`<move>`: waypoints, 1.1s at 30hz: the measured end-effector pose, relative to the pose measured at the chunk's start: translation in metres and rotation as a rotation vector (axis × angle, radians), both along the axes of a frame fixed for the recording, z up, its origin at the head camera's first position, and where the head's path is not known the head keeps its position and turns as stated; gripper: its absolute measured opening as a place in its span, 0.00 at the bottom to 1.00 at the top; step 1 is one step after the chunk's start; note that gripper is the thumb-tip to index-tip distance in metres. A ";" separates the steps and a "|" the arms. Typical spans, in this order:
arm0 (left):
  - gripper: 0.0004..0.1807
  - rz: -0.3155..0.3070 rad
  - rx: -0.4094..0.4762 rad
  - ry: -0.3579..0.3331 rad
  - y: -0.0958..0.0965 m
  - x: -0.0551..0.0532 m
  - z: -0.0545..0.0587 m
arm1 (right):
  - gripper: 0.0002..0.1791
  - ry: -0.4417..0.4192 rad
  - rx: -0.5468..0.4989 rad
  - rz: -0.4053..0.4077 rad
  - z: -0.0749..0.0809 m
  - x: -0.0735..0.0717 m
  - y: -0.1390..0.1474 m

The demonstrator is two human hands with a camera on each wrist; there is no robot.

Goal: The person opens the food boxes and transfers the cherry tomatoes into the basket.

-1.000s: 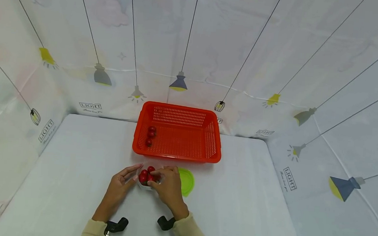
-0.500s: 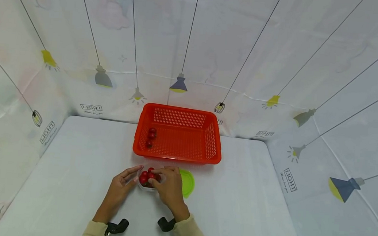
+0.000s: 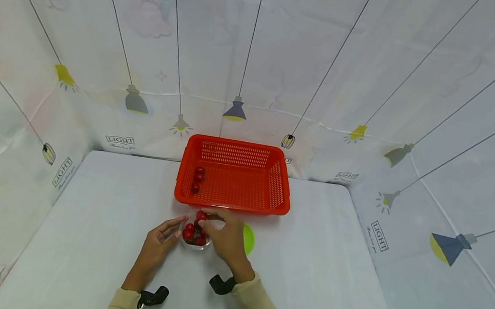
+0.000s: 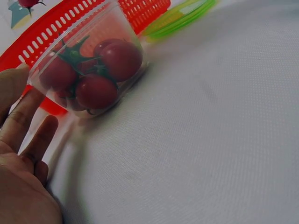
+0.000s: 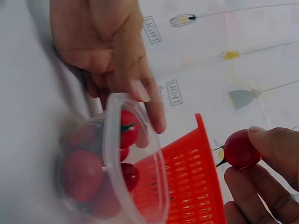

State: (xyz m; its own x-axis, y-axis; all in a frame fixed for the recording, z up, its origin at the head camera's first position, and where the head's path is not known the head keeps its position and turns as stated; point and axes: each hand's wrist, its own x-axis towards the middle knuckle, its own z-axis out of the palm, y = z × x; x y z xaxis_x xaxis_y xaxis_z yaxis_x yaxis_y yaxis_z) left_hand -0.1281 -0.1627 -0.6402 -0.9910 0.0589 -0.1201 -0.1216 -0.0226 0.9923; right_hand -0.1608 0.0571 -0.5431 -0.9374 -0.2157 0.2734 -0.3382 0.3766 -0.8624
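My right hand (image 3: 230,235) pinches a small red tomato (image 5: 242,149) with green sepals between thumb and fingers, raised above the rim of a clear plastic tub (image 5: 112,140). The tub holds several more tomatoes (image 4: 96,91) with green stems and stands upright on the white tabletop. At its left side, my left hand (image 3: 157,244) touches the tub near the rim, thumb and fingers extended and spread. A red slotted basket (image 3: 235,207) lies just beyond, with a few tomatoes (image 3: 198,176) at the left of its floor.
A green lid (image 3: 248,240) lies on the table right of the tub, partly behind my right hand. White cloth walls printed with lamps (image 3: 235,109) rise behind the table (image 3: 318,255) and along both sides. A black wrist mount (image 3: 154,296) sits on each forearm.
My right hand has lifted a tomato up out of the tub and moved slightly forward and right, toward the basket. The left hand has stayed at the tub's side.
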 end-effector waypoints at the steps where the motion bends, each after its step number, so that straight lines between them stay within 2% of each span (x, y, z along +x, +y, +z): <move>1: 0.26 0.001 0.001 0.001 0.000 0.000 0.000 | 0.16 -0.002 -0.003 0.000 0.002 -0.002 0.000; 10: 0.26 -0.008 0.012 0.020 -0.002 -0.001 -0.003 | 0.17 0.027 -0.020 -0.012 0.022 -0.021 0.001; 17: 0.26 -0.014 -0.005 -0.015 -0.003 -0.001 -0.002 | 0.16 0.005 -0.065 -0.008 0.036 -0.037 -0.001; 21: 0.26 -0.019 -0.001 -0.034 -0.004 0.000 0.000 | 0.15 -0.034 -0.108 0.004 0.040 -0.048 -0.003; 25: 0.26 -0.022 0.028 -0.015 -0.004 0.001 -0.001 | 0.15 -0.062 -0.140 0.015 0.043 -0.060 -0.004; 33: 0.26 -0.017 0.062 0.007 -0.003 0.000 -0.004 | 0.16 -0.035 -0.131 0.015 0.047 -0.081 -0.004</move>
